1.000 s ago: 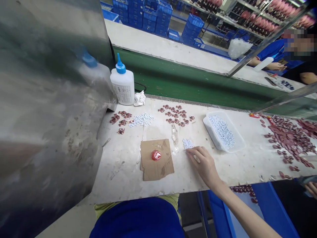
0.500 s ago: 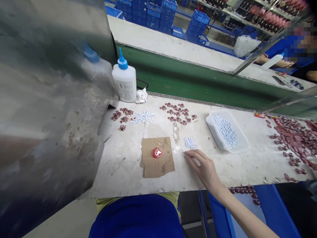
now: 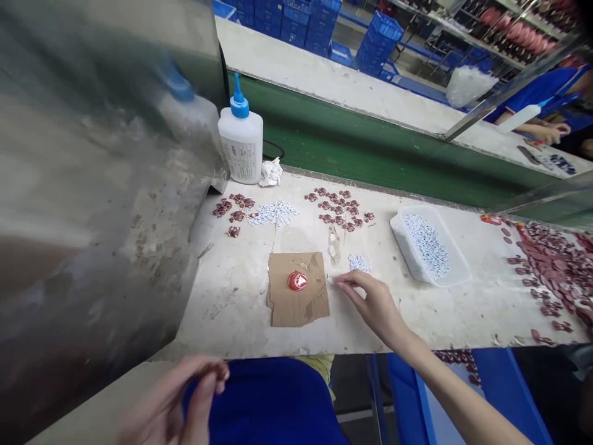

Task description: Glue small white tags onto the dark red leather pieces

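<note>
My right hand [image 3: 373,300] rests low over the worktable with thumb and fingertips pinched together, just right of a brown cardboard square [image 3: 282,309]. Whatever sits in that pinch is too small to name. On the cardboard lies a round glossy red blob [image 3: 297,281] with white highlights. Behind my right hand is a small pile of white-and-blue bits [image 3: 359,263]. My left hand [image 3: 185,402] is at the lower left, in front of the table edge, blurred, its fingers curled and thumb pressed to them; what they hold, if anything, cannot be made out.
A white bottle with a blue nozzle [image 3: 241,145] stands at the back left beside crumpled tissue [image 3: 271,172]. Small brown figures [image 3: 340,210] lie in groups near loose white bits [image 3: 273,213]. A clear tub [image 3: 456,272] and many reddish parts [image 3: 551,262] sit rightward. A metal panel [image 3: 115,185] walls the left.
My left hand has come into view at the lower left. My right hand has shifted slightly left toward the cardboard, still pinched. The view has tilted a little.
</note>
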{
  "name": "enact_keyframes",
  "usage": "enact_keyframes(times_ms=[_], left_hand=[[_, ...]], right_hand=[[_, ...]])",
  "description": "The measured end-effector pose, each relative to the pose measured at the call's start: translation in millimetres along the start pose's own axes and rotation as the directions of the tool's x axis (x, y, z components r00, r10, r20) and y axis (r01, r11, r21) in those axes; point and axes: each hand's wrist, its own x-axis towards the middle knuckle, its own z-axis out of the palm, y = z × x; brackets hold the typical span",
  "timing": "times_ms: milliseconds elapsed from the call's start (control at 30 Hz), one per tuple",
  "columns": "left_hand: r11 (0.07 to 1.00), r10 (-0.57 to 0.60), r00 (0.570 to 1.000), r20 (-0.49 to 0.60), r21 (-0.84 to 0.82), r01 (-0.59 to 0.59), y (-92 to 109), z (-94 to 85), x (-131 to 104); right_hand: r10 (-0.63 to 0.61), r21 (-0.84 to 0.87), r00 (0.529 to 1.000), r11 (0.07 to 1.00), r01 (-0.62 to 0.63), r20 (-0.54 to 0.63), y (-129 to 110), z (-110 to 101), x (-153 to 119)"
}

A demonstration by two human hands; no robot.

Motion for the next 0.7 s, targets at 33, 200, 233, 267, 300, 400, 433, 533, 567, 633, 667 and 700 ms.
enact_keyframes(times_ms=[33,200,233,267,300,400,433,533,567,633,667,700], left_hand=[[0.999,0.027,0.999,0.029,-0.022,-0.027,-1,6.6,3],[0.995,0.067,0.988,0.136,-0.08,-0.057,0,34.9,21],[0.996,0.049,0.989,0.141,-0.085,-0.038,0,37.6,23],[0.996,0.032,0.99,0.139,-0.088,-0.02,1,39.4,24],[0.996,0.022,0.991,0.132,-0.085,-0.01,1,40.2,24],[0.997,0.046,0.994,0.096,-0.059,-0.04,4,39.4,27],[0.996,0.07,0.993,0.092,-0.053,-0.065,5,38.7,28],[0.986,0.161,0.982,0.095,-0.049,-0.156,8,37.1,35],[0.982,0.185,0.978,0.094,-0.046,-0.182,8,37.0,38],[0.975,0.223,0.971,0.084,-0.047,-0.219,8,37.5,40],[0.972,0.234,0.969,0.084,-0.049,-0.23,7,38.1,41],[0.97,0.239,0.967,0.083,-0.053,-0.236,5,38.7,41]], right_hand=[[-0.006,0.04,1.0,0.999,0.005,0.017,-7,2,3],[-0.062,0.168,0.997,0.984,0.054,0.04,-37,16,19],[-0.063,0.176,0.997,0.983,0.056,0.035,-40,18,21],[-0.063,0.177,0.998,0.983,0.057,0.026,-41,19,22],[-0.065,0.173,0.998,0.983,0.061,0.017,-42,21,22],[-0.109,0.146,0.994,0.983,0.108,0.003,-43,22,24],[-0.126,0.135,0.992,0.983,0.125,0.002,-43,22,24],[-0.153,0.121,0.988,0.981,0.151,0.002,-44,23,24],[-0.156,0.122,0.988,0.98,0.154,0.003,-45,23,24],[-0.158,0.125,0.987,0.98,0.156,0.009,-45,23,24],[-0.158,0.126,0.987,0.98,0.155,0.012,-45,23,24],[-0.158,0.125,0.987,0.98,0.155,0.012,-45,23,24]])
